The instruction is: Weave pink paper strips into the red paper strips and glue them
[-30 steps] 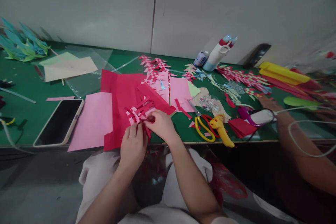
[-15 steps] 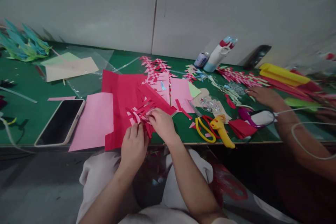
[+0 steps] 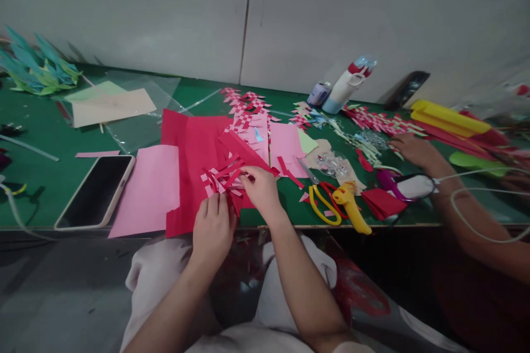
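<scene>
A small mat of woven red and pink paper strips (image 3: 223,179) lies on a red paper sheet (image 3: 194,149) near the front edge of the green table (image 3: 41,132). My left hand (image 3: 213,229) pinches the mat's lower edge with curled fingers. My right hand (image 3: 260,190) grips the mat's right side, its fingertips closed on a red strip. A pink sheet (image 3: 149,187) lies partly under the red one.
A phone (image 3: 96,192) lies face up at the left. Yellow-handled scissors (image 3: 321,201) and a yellow glue gun (image 3: 350,204) lie to the right. Another person's hand (image 3: 412,150) rests among woven strips farther right. A bottle (image 3: 345,85) stands by the wall.
My right hand has moved up and slightly right along the mat's edge. The other person's hand has shifted left and farther from the table's front edge.
</scene>
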Available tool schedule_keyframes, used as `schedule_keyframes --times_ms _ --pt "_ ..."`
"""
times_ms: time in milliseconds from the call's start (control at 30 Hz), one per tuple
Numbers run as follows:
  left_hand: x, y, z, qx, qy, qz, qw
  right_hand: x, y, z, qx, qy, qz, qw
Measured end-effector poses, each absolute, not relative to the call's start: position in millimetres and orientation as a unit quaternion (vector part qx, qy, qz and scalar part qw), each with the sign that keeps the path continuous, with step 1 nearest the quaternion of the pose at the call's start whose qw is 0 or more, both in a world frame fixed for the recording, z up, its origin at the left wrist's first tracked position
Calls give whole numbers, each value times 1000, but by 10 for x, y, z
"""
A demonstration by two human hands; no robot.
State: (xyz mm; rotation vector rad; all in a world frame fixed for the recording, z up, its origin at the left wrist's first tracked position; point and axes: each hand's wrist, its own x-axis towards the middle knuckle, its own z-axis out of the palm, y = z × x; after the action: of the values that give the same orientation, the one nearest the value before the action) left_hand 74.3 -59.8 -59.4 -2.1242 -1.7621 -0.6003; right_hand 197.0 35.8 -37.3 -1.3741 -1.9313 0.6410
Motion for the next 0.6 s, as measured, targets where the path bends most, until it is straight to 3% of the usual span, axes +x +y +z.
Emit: schedule_keyframes --times_ms 233,600 --pt "816 -558 -555 -719 -662 -173 122 1963 357 -318 -484 -753 265 358" --pt "876 -511 -465 -700 -696 -112 112 1990 300 -160 -447 -830 178 281"
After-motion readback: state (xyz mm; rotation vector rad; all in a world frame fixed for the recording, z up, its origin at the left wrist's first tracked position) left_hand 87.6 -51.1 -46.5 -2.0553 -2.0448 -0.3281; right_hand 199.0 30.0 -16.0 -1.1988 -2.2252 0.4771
